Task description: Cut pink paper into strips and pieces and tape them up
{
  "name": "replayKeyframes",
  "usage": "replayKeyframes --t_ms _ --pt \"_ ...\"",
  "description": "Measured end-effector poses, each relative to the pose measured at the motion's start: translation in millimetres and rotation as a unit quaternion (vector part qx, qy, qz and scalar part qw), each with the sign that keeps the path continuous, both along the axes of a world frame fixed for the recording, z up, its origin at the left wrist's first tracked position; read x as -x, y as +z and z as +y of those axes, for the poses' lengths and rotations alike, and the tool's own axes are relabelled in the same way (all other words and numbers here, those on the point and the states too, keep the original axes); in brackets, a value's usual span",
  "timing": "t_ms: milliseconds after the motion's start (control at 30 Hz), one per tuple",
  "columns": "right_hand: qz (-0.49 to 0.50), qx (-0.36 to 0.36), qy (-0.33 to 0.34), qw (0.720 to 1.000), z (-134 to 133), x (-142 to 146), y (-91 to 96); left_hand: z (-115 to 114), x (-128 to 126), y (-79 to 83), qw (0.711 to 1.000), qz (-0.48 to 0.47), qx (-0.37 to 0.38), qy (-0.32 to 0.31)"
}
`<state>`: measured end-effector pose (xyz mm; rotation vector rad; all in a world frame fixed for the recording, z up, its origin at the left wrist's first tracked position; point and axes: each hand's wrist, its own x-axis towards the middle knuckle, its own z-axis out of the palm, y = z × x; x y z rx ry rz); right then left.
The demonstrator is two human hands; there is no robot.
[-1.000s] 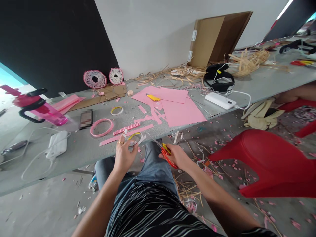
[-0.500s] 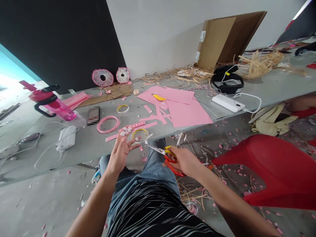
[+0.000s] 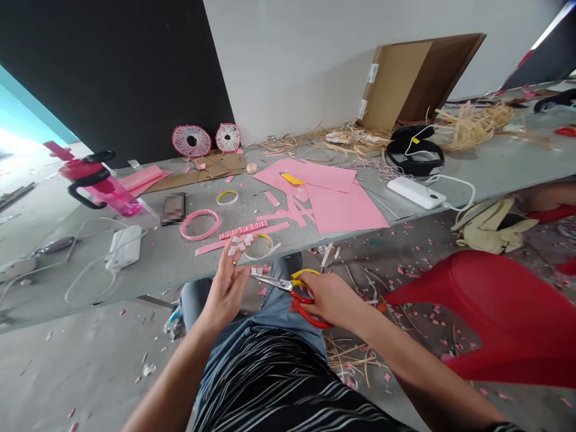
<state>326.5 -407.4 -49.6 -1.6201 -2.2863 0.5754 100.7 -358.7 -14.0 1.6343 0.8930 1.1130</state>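
My left hand (image 3: 228, 287) is at the table's front edge, palm up, with its fingers stretched out. Several small white pieces (image 3: 242, 243), looking like bits of tape, stick to its fingers. My right hand (image 3: 330, 300) grips scissors (image 3: 288, 285) with red and yellow handles. Their blade tips reach the left fingers, by another white piece (image 3: 256, 271). Just beyond the left hand lie a folded pink paper strip (image 3: 245, 229), a flat pink strip (image 3: 211, 246) and a tape roll (image 3: 260, 255) with a yellow inner rim.
Pink paper sheets (image 3: 346, 207) and a yellow cutter (image 3: 292, 179) lie farther back. To the left are a pink ring (image 3: 200, 225), another tape roll (image 3: 226, 198), a pink bottle (image 3: 103, 183) and a white power bank (image 3: 123, 247). A red stool (image 3: 508, 306) stands at right.
The scissors have moved left and slightly down, so their tips now meet the left fingers. My left hand has shifted a little right, its fingers turned up more. The view has shifted slightly.
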Motion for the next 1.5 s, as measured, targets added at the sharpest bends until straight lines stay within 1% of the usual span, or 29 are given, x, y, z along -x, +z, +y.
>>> replayKeyframes --t_ms 267,400,533,600,667,733,800,833,900,967,1000,1033,1133,1200,1267,1367,1500 --pt "-0.009 0.002 0.005 1.0 0.1 3.5 -0.3 2.2 -0.4 -3.1 0.999 0.035 -0.03 0.013" --pt "-0.009 0.013 0.004 1.0 -0.6 4.8 3.0 1.6 -3.9 -1.5 0.998 0.051 -0.018 0.034" --pt "-0.001 0.035 0.003 0.999 -0.8 5.9 3.3 -0.3 -9.1 -1.6 0.998 0.044 -0.004 0.05" --pt "0.008 0.039 0.003 0.999 -1.4 5.8 0.5 1.0 -10.0 -3.4 0.997 0.036 -0.009 0.066" --pt "0.021 0.04 0.009 0.999 -3.5 4.5 -3.8 5.5 -7.9 -6.7 0.993 0.04 -0.039 0.102" --pt "0.043 0.05 0.02 0.998 -7.4 1.0 -8.7 13.3 -2.4 -11.9 0.979 0.089 -0.099 0.154" --pt "0.081 0.08 0.021 0.993 -12.7 -5.2 -13.1 23.1 4.6 -19.4 0.95 0.181 -0.175 0.187" --pt "0.108 0.099 0.016 0.989 -15.5 -9.3 -15.0 28.0 7.7 -23.9 0.932 0.233 -0.207 0.185" --pt "0.169 0.128 -0.008 0.977 -20.5 -18.5 -18.9 37.1 11.3 -34.3 0.904 0.311 -0.249 0.158" --pt "0.228 0.144 -0.041 0.962 -23.8 -27.5 -23.7 44.3 10.9 -45.2 0.886 0.351 -0.271 0.134" --pt "0.248 0.149 -0.062 0.955 -24.5 -31.4 -26.8 47.2 9.4 -50.4 0.883 0.36 -0.274 0.128" --pt "0.263 0.152 -0.083 0.949 -24.5 -34.4 -30.4 49.7 7.6 -54.9 0.884 0.361 -0.27 0.125" --pt "0.281 0.148 -0.129 0.94 -20.3 -38.4 -43.3 56.2 3.2 -63.8 0.902 0.335 -0.239 0.131" --pt "0.285 0.141 -0.135 0.938 -15.1 -37.3 -51.1 59.6 3.1 -65.2 0.911 0.315 -0.226 0.142" --pt "0.286 0.134 -0.128 0.94 -9.5 -34.2 -56.0 61.4 5.3 -63.6 0.915 0.303 -0.217 0.154" --pt "0.255 0.107 -0.116 0.954 -2.4 -27.4 -55.6 60.0 10.5 -58.5 0.923 0.288 -0.196 0.167" --pt "0.208 0.096 -0.115 0.967 3.7 -17.3 -46.2 52.4 14.6 -50.3 0.928 0.279 -0.174 0.173"
